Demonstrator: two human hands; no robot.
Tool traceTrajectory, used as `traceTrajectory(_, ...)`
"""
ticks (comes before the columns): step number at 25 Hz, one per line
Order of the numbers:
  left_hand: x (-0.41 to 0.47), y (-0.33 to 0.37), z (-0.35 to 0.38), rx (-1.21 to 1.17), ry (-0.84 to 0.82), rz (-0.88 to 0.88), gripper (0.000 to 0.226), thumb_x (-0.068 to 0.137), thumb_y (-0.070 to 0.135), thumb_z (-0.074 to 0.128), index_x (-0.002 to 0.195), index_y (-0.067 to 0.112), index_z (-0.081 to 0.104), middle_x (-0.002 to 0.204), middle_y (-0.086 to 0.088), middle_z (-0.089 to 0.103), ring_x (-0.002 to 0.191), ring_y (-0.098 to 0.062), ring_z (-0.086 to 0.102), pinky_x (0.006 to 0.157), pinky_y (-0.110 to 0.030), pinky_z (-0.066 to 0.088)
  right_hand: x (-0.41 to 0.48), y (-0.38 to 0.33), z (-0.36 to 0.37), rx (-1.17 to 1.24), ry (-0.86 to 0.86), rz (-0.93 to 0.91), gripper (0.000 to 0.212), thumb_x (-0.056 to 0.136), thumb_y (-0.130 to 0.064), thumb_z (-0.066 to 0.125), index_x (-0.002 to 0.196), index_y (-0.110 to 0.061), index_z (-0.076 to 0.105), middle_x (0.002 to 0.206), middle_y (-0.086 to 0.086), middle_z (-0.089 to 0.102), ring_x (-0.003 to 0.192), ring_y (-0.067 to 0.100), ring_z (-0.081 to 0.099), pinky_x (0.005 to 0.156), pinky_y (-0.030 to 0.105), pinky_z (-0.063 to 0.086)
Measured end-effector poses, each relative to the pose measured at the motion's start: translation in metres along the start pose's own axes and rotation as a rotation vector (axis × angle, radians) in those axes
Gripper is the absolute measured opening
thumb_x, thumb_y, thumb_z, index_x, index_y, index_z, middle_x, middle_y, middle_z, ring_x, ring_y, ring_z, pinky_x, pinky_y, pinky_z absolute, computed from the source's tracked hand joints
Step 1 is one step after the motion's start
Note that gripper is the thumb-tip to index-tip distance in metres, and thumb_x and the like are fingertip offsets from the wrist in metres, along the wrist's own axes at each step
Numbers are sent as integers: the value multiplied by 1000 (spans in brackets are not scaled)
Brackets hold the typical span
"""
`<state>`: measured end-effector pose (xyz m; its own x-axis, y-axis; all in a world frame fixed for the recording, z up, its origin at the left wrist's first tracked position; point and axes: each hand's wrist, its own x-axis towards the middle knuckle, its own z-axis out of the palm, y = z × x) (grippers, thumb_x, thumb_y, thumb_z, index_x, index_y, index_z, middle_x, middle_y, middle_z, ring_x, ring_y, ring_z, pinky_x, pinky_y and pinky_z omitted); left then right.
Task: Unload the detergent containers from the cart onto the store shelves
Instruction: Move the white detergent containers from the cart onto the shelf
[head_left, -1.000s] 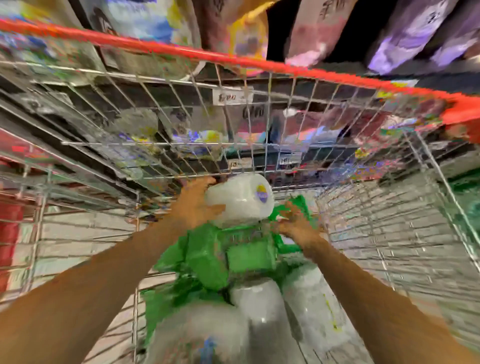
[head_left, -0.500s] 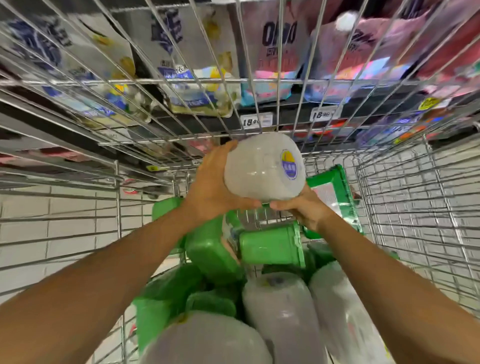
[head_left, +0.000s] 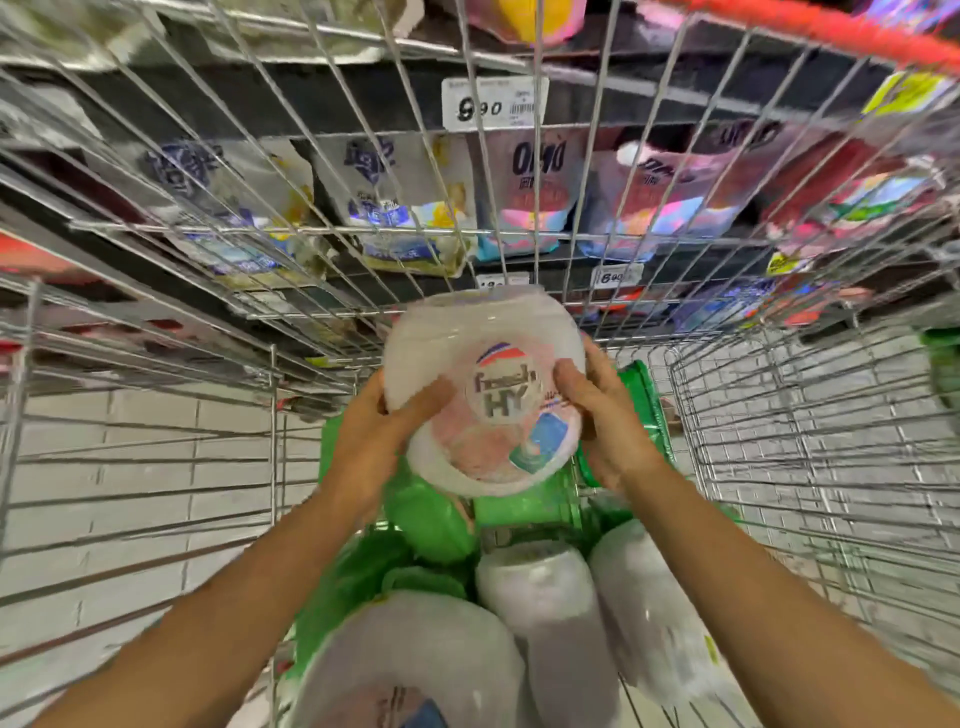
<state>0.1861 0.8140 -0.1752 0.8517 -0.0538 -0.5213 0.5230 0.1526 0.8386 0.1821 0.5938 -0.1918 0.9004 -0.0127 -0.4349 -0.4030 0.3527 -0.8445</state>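
Note:
A white detergent container (head_left: 467, 353) with a round label is held up above the wire cart (head_left: 779, 415). My left hand (head_left: 379, 441) grips its left side and my right hand (head_left: 597, 415) grips its right side, thumbs across the labelled face. Below it in the cart lie several more white containers (head_left: 540, 613) and green containers (head_left: 431, 519), piled against each other. The lower part of the pile runs out of the frame.
Beyond the cart's front mesh stand store shelves (head_left: 363, 109) with bagged detergent packs (head_left: 410, 208) and price tags (head_left: 493, 106). A red cart rim (head_left: 831, 31) crosses the top right. Pale floor tiles (head_left: 130, 467) show through the cart's left side.
Both hands have lifted the white container higher out of the pile and turned it so its labelled face points toward me. My view has tilted up toward the shelves.

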Motion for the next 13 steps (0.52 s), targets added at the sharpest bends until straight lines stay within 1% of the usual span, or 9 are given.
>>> traceTrajectory(2, -17, 20, 4, -83, 11, -23, 61, 51, 52, 81, 103, 21, 71, 102, -7, 75, 91, -24, 72, 76, -37, 57, -11, -27, 24, -4, 35, -46, 42, 80, -30, 67, 119, -20, 55, 107, 4, 68, 90, 18, 69, 75, 34, 58)
traceTrajectory(3, -26, 34, 7, -107, 14, -29, 66, 53, 55, 80, 108, 20, 71, 107, -9, 74, 97, -26, 71, 81, -41, 56, -19, -41, 37, -19, 76, -74, 41, 80, -33, 65, 117, -19, 54, 105, 4, 68, 88, 17, 69, 74, 33, 58)
traceTrajectory(4, -34, 46, 10, -133, 11, -23, 69, 57, 58, 78, 114, 20, 69, 112, -10, 72, 102, -28, 69, 86, -43, 55, -28, -52, 50, -40, 116, -104, 42, 79, -36, 64, 116, -18, 54, 106, 6, 68, 88, 17, 69, 75, 33, 57)
traceTrajectory(5, -45, 60, 12, -165, 5, 1, 67, 64, 59, 74, 118, 21, 67, 114, -8, 72, 105, -27, 68, 87, -43, 55, -40, -63, 62, -55, 151, -137, 42, 78, -38, 64, 114, -18, 54, 109, 8, 66, 90, 18, 67, 79, 35, 57)
traceTrajectory(6, -56, 73, 13, -209, 0, 37, 57, 73, 58, 68, 118, 22, 68, 112, -5, 73, 103, -23, 69, 83, -39, 57, -52, -74, 74, -64, 177, -165, 41, 78, -39, 63, 112, -19, 55, 111, 9, 65, 92, 18, 66, 81, 36, 56)
traceTrajectory(8, -85, 100, 16, -283, -2, 98, 39, 86, 55, 55, 106, 27, 73, 103, 2, 75, 97, -14, 70, 73, -28, 57, -82, -99, 95, -85, 214, -219, 38, 79, -40, 67, 110, -20, 57, 109, 7, 67, 92, 17, 67, 81, 36, 56)
traceTrajectory(10, -117, 120, 16, -276, -4, 155, 37, 88, 53, 48, 105, 30, 73, 105, 3, 74, 100, -14, 69, 74, -28, 56, -116, -122, 114, -95, 240, -272, 41, 78, -43, 71, 110, -21, 59, 103, -1, 70, 91, 14, 68, 81, 33, 56)
traceTrajectory(12, -147, 141, 16, -264, -30, 175, 37, 89, 54, 51, 106, 30, 72, 108, 0, 74, 100, -15, 69, 75, -30, 57, -150, -145, 130, -109, 284, -338, 46, 72, -48, 65, 110, -22, 61, 93, -14, 72, 86, 5, 69, 73, 23, 55)
traceTrajectory(13, -163, 154, 15, -247, -20, 175, 42, 85, 58, 55, 110, 27, 71, 111, -3, 73, 101, -17, 69, 79, -34, 58, -167, -155, 138, -98, 308, -363, 50, 70, -50, 65, 111, -21, 62, 91, -16, 72, 83, 3, 69, 69, 20, 54)
